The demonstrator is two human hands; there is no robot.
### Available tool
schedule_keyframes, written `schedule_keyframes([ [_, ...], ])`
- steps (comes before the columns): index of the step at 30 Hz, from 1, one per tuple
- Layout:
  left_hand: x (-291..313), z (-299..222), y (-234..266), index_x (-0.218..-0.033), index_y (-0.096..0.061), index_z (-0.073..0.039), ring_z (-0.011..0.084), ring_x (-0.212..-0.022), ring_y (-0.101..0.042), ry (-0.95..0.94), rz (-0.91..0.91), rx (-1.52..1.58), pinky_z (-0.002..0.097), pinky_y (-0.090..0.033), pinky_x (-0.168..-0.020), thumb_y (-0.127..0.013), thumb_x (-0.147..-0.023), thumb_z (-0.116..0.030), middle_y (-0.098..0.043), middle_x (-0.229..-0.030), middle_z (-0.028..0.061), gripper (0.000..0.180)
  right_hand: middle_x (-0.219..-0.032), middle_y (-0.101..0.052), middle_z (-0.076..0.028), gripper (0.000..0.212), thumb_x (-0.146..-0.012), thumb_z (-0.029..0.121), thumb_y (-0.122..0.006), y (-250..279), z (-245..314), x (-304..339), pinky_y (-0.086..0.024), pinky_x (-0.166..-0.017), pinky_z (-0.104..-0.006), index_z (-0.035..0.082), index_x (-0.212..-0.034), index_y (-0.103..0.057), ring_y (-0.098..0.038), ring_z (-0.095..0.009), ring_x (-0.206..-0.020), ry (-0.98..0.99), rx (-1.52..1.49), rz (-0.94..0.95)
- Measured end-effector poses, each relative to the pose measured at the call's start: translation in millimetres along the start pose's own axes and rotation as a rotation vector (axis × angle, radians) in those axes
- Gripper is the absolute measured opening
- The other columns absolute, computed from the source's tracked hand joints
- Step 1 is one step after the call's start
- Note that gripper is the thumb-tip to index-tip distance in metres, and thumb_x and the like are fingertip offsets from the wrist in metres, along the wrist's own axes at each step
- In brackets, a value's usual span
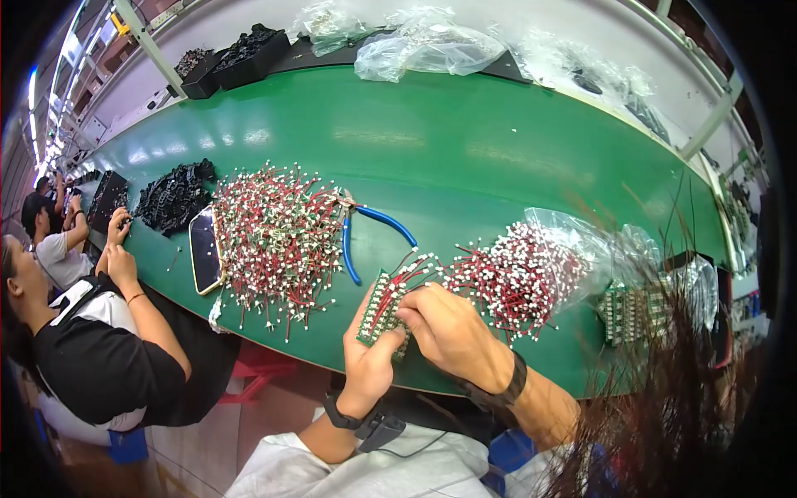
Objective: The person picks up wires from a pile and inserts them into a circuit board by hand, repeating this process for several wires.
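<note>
Currently, the green circuit board (375,309) sits just on the person's side of the blue-handled pliers (349,206), taken as reference. The left hand (367,365) is closed around it, thumb across the face, fingers mostly hidden underneath. The right hand (457,332) has thumb and forefinger bent nearly together over the board; cannot tell whether a lead is between them. Progress, judged from layout: several red leads lie along the board, some ends projecting past its far edge, so this one looks partly done; how many are attached cannot be counted. Plenty remains: a large wire pile (278,245) just left of the pliers, a smaller wire pile (523,278) to their right. Further right, bundled boards (628,314); whether finished is unclear. Surface: glossy green bench (448,158), reflecting overhead light. Well left of the pliers, a phone (203,251), then a heap of black parts (176,197). Beyond them, at the bench's far edge, plastic bags (432,50) and black bins (249,60). Room: a long workshop line; a co-worker (104,357) sits far left of the pliers.
</note>
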State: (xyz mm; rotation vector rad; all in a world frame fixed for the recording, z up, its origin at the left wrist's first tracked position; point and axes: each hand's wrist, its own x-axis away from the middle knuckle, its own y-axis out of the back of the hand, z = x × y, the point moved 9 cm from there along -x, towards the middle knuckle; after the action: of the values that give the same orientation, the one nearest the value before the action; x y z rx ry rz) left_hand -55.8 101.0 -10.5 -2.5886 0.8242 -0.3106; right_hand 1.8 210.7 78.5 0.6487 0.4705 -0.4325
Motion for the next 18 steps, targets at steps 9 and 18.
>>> schedule_keyframes([
  [9,0,-14,-16,-0.153,-0.033,0.008,0.0185,-0.127,-0.055,-0.133,0.117,-0.323,0.0321,-0.044,-0.107,-0.053,-0.091,0.01,-0.055,-0.142,0.0155,0.065,-0.08,-0.061,-0.017,0.013,-0.082,-0.001,-0.071,-2,-4,2,-0.049,-0.056,-0.044,-0.001,-0.091,-0.061,-0.062,-0.037,-0.068,-0.01,-0.01,0.027],
  [18,0,-16,-21,-0.15,-0.035,0.01,0.0329,-0.137,-0.05,-0.292,0.178,-0.6,0.0382,-0.038,-0.113,-0.058,-0.087,0.007,-0.048,-0.148,0.0264,0.067,-0.078,-0.059,-0.016,0.015,-0.077,0.003,-0.072,3,2,2,-0.05,-0.057,-0.0449,0.001,-0.087,-0.061,-0.061,-0.038,-0.067,-0.005,0.047,0.064],
])
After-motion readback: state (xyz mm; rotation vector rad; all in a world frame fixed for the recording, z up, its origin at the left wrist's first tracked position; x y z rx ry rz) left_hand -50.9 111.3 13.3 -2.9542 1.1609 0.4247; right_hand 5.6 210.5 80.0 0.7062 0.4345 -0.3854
